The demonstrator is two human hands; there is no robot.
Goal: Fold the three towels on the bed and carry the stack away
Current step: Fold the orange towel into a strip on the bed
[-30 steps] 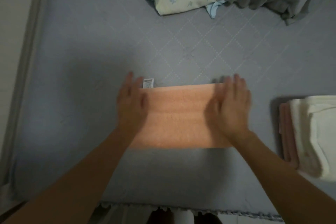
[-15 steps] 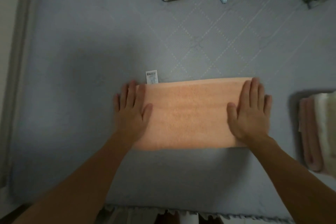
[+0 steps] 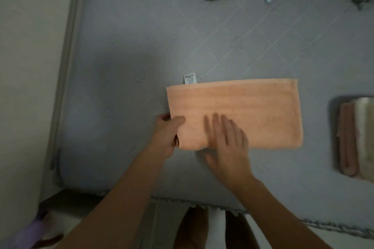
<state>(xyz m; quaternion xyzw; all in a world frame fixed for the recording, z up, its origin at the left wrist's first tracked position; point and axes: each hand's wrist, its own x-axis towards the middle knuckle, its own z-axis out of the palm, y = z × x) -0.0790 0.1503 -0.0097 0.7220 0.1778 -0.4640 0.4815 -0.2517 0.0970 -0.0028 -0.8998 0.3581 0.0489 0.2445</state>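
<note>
left hand [image 3: 167, 135] on peach towel [image 3: 242, 111]; folded stack [image 3: 356, 137] beside

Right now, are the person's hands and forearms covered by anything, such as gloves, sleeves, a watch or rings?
Nothing shows on them. The left hand and right hand are bare, without gloves, and both forearms are bare up to the frame edge: no sleeve, watch or wristband. The right hand is motion-blurred, so a thin ring there cannot be ruled out.

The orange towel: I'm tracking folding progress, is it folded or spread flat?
Folded, not finished: the orange towel lies as a long doubled strip, and the left hand grips its left end.
</note>
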